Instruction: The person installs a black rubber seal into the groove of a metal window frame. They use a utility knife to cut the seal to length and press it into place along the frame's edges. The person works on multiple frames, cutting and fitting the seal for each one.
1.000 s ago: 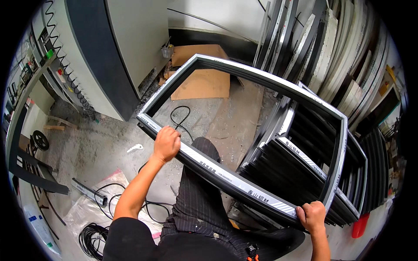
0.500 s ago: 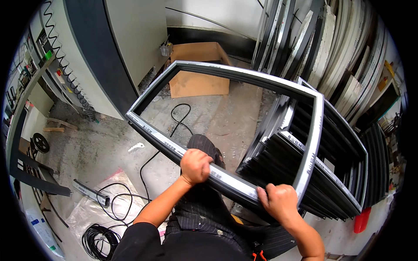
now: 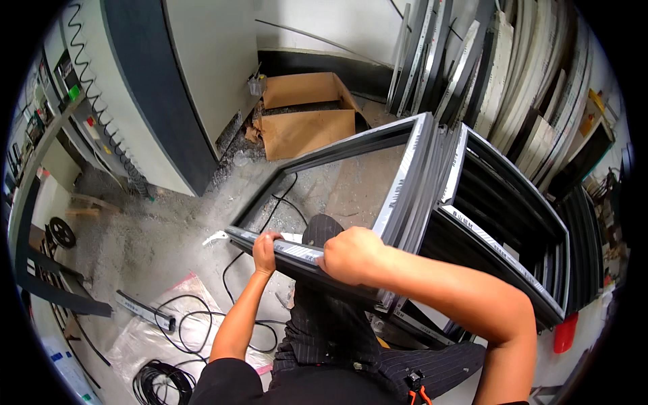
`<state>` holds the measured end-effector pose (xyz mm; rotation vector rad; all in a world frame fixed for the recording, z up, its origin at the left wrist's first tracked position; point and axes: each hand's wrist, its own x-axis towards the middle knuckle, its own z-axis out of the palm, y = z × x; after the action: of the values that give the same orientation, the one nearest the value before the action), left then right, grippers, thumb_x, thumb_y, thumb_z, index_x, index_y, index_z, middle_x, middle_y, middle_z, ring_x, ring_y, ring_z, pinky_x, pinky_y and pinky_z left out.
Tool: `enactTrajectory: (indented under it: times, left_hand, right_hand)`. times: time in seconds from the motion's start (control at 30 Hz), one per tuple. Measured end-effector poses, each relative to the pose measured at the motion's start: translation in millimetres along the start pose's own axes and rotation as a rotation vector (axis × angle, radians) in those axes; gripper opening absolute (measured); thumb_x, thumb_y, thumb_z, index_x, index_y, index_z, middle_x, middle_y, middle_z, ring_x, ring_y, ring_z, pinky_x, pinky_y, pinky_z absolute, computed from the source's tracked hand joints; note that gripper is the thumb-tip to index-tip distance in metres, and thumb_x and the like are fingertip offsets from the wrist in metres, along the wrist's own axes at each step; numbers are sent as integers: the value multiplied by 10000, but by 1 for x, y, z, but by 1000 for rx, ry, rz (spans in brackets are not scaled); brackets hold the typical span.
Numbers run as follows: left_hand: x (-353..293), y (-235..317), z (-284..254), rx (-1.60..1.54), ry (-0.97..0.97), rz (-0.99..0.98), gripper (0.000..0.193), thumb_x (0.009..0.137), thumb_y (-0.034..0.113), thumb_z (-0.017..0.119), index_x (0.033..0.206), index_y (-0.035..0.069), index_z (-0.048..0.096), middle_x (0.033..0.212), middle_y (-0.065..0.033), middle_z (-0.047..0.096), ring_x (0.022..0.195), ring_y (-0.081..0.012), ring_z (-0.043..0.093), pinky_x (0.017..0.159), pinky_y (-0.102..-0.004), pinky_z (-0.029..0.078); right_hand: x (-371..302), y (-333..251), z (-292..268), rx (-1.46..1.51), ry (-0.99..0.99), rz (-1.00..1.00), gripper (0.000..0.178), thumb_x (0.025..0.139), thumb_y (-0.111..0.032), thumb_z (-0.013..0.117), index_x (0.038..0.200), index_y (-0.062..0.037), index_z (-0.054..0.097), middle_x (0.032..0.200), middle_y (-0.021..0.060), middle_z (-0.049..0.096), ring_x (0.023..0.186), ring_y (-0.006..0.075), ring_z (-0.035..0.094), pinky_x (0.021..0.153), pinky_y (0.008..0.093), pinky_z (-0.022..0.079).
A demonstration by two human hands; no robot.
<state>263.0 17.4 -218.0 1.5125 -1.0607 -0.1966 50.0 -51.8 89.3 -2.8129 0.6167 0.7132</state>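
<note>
A dark rectangular window frame with pale protective film on its faces stands tilted before my legs. My left hand is wrapped round the left part of its near rail. Farther right on the same rail, my right hand is closed in a fist-like grip, my forearm reaching across from the right. The held frame's right side lies close along several similar frames; whether it touches them I cannot tell. To the right leans a stack of black frames with film strips.
An open cardboard box stands beyond the frame, beside a grey cabinet. Long profiles lean at the back right. Coiled black cable and a plastic sheet lie at lower left. A red container is at right.
The window frame has swung from facing up to a steeper tilt, its far edge moving right toward the stack. Both hands have shifted left, still gripping the near rail.
</note>
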Motion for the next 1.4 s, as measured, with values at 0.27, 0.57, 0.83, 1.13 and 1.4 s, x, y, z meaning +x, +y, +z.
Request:
enactTrajectory:
  times: [0.27,0.57,0.83,1.13,1.4]
  left_hand:
    - [-11,86,-10,155,-399,117,355,943,245,446,754,43,669,779,-156,654,784,-359,616,749,-459,471]
    - [-29,107,-17,64,-434,130,361,928,249,432,719,59,657,732,-127,652,740,-351,615,716,-443,470]
    - [-18,123,-34,41,-272,148,386,922,248,399,703,57,653,750,-128,664,739,-354,619,725,-434,481]
    - [16,134,-89,-39,-110,78,466,928,315,354,737,5,645,738,-166,636,721,-351,611,713,-413,476]
    - [74,127,-139,100,198,410,1059,815,795,522,1454,-37,379,1387,-207,511,1295,-361,476,1105,-460,338]
  right_hand:
    - [-75,68,71,61,1116,411,452,834,-217,745,1200,15,618,1212,211,603,1111,345,588,982,422,470]
    - [-39,50,204,2280,955,285,462,972,-343,650,1238,21,552,1080,109,645,929,187,647,811,332,560]
    - [-23,28,140,2074,1015,312,348,971,-304,649,1160,-17,593,962,52,670,808,150,668,722,310,578]
    - [21,9,19,1859,855,191,495,887,-357,723,1188,15,594,1011,82,670,840,162,659,756,306,551]
    - [94,-14,-112,1817,655,0,448,883,-364,718,1138,-9,622,975,78,671,809,177,644,790,333,523]
